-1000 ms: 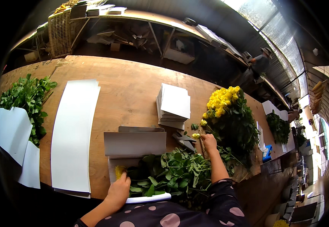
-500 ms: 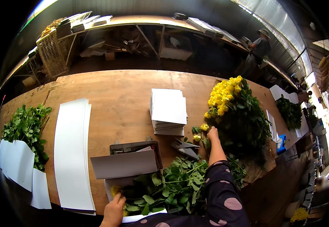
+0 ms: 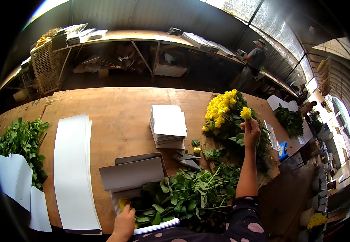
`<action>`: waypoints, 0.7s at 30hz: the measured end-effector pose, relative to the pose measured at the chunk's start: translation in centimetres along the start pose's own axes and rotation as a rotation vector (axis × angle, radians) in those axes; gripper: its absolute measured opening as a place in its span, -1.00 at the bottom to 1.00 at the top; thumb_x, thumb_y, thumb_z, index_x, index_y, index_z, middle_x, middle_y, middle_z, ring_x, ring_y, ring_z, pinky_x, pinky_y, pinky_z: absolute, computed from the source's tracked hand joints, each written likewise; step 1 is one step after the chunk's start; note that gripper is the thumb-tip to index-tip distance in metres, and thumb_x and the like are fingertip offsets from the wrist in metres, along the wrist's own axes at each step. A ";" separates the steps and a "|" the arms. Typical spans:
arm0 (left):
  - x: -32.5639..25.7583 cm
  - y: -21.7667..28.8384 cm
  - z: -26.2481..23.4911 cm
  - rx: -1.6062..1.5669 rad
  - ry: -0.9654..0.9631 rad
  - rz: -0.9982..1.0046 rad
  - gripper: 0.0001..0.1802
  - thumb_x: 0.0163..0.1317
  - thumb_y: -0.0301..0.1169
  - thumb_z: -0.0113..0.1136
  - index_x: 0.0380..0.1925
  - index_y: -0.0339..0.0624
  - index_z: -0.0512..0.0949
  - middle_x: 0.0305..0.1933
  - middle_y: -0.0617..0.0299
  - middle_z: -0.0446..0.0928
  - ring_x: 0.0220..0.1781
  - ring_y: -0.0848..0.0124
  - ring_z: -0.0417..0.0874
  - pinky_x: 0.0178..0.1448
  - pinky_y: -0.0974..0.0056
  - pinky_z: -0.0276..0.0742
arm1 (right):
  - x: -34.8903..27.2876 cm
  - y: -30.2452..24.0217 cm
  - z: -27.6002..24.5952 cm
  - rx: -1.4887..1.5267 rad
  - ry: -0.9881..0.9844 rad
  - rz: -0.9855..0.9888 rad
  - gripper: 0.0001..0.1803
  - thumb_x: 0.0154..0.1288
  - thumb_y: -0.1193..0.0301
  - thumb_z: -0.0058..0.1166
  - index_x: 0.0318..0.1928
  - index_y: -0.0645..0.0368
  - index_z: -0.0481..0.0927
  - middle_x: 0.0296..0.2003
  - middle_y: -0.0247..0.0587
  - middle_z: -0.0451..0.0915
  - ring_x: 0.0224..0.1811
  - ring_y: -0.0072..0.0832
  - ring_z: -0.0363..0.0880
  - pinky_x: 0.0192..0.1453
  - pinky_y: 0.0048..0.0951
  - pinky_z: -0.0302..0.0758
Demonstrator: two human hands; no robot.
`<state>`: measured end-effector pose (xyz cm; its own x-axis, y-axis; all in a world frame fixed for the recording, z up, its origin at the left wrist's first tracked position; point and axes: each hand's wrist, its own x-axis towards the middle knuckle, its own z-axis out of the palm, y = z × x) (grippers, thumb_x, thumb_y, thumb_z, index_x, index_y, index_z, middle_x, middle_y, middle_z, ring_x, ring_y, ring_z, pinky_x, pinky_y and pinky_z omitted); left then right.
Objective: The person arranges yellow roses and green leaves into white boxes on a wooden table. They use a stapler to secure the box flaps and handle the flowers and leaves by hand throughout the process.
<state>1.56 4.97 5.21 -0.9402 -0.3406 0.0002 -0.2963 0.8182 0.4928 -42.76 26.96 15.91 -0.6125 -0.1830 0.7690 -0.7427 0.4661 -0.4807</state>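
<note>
While right hand [image 3: 250,132] pinches a yellow rose [image 3: 246,113] stem above the yellow bunch [image 3: 221,109], left hand [image 3: 124,221] fingers curled on the leafy bundle [image 3: 183,195], wooden table [image 3: 118,109].

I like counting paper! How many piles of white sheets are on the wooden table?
2: a long pile of white sheets toward the left, and a square stack mid-table beside the yellow flowers. Others may be hidden.
</note>
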 end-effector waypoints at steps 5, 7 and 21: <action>-0.5 -1.2 0.7 0.017 -0.006 0.020 -0.77 -0.07 -0.58 -0.03 -0.34 -0.31 0.48 -0.10 -0.11 0.40 -0.34 0.02 0.54 -0.29 0.15 0.49 | -1.3 -7.9 -3.1 0.149 0.003 -0.085 -0.79 0.25 0.45 -0.08 -0.12 0.24 0.43 -0.47 -0.26 0.55 -0.50 -0.62 0.54 -0.42 -0.58 0.47; -0.6 -1.0 0.6 -0.011 -0.007 0.007 -0.80 -0.08 -0.59 -0.04 -0.38 -0.32 0.48 -0.12 -0.12 0.40 -0.34 0.01 0.54 -0.30 0.15 0.49 | -2.2 -8.6 -4.2 0.115 0.020 -0.172 -0.80 0.26 0.48 -0.11 -0.13 0.26 0.43 -0.39 -0.21 0.57 -0.45 -0.52 0.58 -0.34 -0.53 0.50; -0.3 -1.4 0.5 0.057 -0.009 0.052 -0.85 -0.08 -0.53 0.01 -0.48 -0.39 0.47 -0.13 -0.16 0.38 -0.44 0.19 0.58 -0.37 0.28 0.55 | -6.7 -26.1 -2.7 -0.137 -0.359 -0.509 -0.80 0.08 0.59 -0.07 -0.25 0.28 0.53 -0.36 -0.11 0.54 -0.33 -0.27 0.54 -0.24 -0.38 0.45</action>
<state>2.14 4.20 4.07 -0.9559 -0.2934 0.0167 -0.2562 0.8598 0.4416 -18.54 18.41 24.40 -0.2620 -0.6786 0.6862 -0.9379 0.3464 -0.0155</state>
